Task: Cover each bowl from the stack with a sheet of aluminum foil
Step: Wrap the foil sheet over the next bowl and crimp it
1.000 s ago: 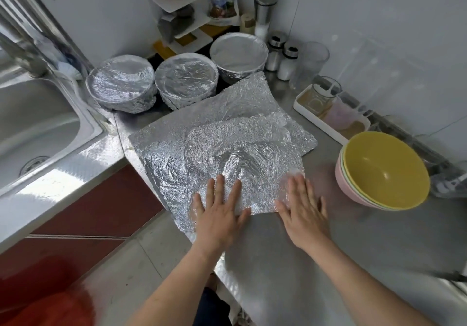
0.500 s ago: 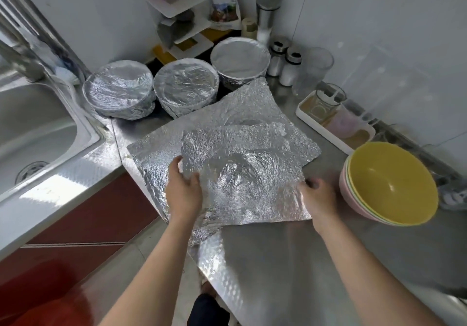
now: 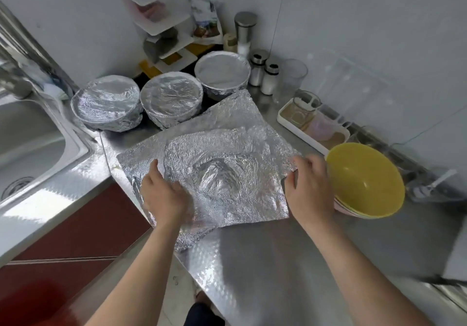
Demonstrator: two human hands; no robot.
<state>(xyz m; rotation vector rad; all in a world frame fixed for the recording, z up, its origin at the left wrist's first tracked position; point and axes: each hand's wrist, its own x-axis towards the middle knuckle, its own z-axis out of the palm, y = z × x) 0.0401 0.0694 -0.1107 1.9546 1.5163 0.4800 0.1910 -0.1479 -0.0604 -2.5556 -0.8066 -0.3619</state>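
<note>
We see a steel counter (image 3: pixel 265 262) filling most of the view, with a sink (image 3: pixel 30 149) set into it at the far left. In the middle of the counter lies a pile of crinkled foil sheets (image 3: pixel 240 113), spread flat and overlapping. The top foil sheet (image 3: pixel 227 174) sits nearest us and has a round dent pressed into its middle.

Just right of the pile stands the stack of bowls (image 3: pixel 364 181), uncovered, with a yellow one uppermost and a pink rim showing beneath. Behind the pile we count three bowls already wrapped in foil: the left covered bowl (image 3: pixel 107 106), the middle covered bowl (image 3: pixel 171 98) touching it, and the back covered bowl (image 3: pixel 222 73) by the wall.

The left hand (image 3: pixel 164 194) grips the left edge of the top foil sheet, fingers curled. The right hand (image 3: pixel 308 186) pinches its right edge, just beside the stack.

A white tray (image 3: pixel 285 121) lies along the wall, and beyond it stand a clear glass (image 3: pixel 290 78) and two shakers (image 3: pixel 264 73).
</note>
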